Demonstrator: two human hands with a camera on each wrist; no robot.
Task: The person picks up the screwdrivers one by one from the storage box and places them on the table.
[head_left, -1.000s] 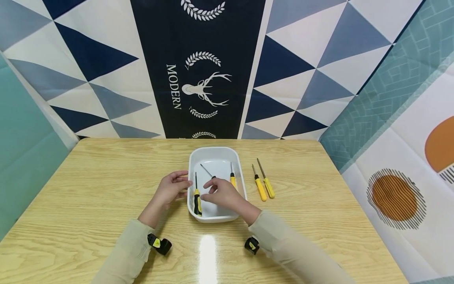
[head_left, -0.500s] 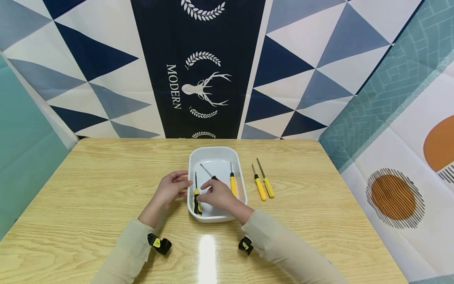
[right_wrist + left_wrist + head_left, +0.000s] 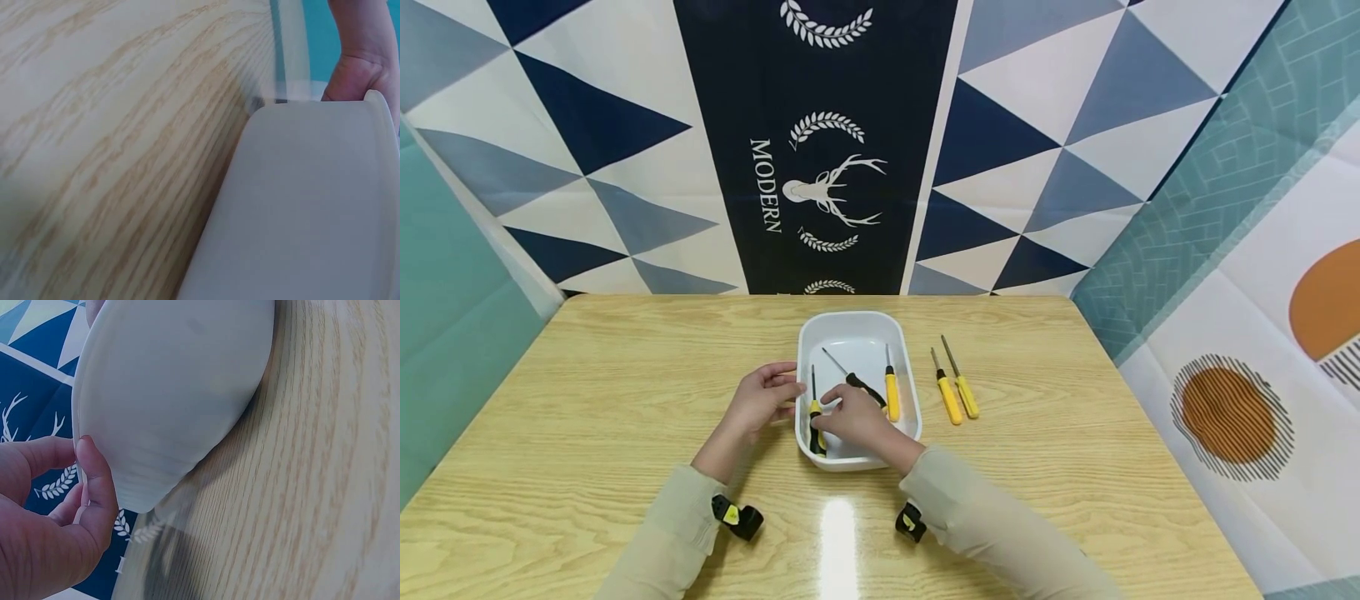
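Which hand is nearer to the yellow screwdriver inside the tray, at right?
Right. The right hand reaches into the tray, just left of the screwdriver; the left hand holds the tray's left rim.

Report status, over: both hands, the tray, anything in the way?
Left hand holding white tray by left rim. Right hand over leftmost screwdriver, grip unclear. Middle screwdriver and rightmost screwdriver also inside; no obstruction seen.

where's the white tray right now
In the head view, the white tray sits midway across the table, left of two yellow-handled screwdrivers; the left hand pinches its left rim.
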